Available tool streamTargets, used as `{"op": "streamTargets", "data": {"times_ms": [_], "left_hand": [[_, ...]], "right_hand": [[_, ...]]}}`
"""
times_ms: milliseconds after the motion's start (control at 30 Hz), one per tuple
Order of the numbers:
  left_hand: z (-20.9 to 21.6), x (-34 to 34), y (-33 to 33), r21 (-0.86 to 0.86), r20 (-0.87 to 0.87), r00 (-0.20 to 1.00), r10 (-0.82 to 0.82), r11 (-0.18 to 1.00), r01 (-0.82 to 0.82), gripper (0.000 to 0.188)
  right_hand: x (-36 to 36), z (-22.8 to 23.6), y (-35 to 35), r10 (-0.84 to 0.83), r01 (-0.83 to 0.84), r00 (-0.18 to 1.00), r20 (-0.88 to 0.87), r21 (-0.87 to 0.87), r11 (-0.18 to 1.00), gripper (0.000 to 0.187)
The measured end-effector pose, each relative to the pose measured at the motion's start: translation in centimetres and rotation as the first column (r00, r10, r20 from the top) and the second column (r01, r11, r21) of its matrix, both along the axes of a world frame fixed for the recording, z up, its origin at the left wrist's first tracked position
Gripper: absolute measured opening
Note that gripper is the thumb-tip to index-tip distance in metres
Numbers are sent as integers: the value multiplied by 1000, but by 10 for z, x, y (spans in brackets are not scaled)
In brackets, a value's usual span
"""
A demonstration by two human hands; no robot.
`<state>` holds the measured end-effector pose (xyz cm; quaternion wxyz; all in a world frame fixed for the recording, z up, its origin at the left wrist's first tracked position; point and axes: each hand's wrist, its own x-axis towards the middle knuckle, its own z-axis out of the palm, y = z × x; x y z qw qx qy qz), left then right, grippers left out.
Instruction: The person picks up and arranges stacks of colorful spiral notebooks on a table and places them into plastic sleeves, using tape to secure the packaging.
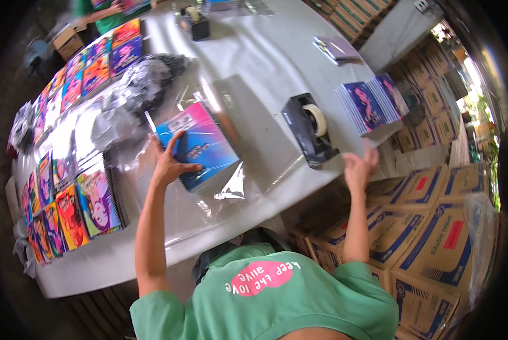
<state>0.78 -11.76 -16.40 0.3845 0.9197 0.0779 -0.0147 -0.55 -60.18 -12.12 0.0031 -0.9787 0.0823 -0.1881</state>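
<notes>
A spiral notebook [199, 148] with a blue and pink cover lies on clear plastic film [259, 170] on the table. My left hand [170, 162] rests on the notebook's left part, thumb and fingers spread across it. A black tape dispenser [307, 136] with a pale tape roll [315, 120] stands to the right of the notebook. Just right of the dispenser's front end, past the table's edge, my right hand [360, 167] is raised. Its fingers are blurred by motion, and whether they hold anything is not clear.
Rows of colourful spiral notebooks [98, 201] cover the table's left side, beside crumpled plastic [143, 79]. Notebook stacks [367, 107] stand at the right edge. Another tape dispenser [195, 25] is at the back, near a person in green [108, 17]. Cardboard boxes [424, 238] are piled at right.
</notes>
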Motion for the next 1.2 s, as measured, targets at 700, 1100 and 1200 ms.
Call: {"op": "streamTargets", "data": {"times_ms": [700, 1100, 1200], "left_hand": [[-14, -1, -2, -60, 17, 997, 81, 995, -80, 141], [45, -74, -42, -796, 419, 819, 391, 592, 125, 127], [8, -95, -54, -806, 385, 809, 444, 589, 60, 123]], "right_hand": [[147, -30, 276, 651, -440, 583, -486, 485, 756, 125], [40, 8, 254, 814, -331, 519, 261, 939, -90, 103], [19, -10, 252, 828, -380, 486, 279, 921, -88, 103]]}}
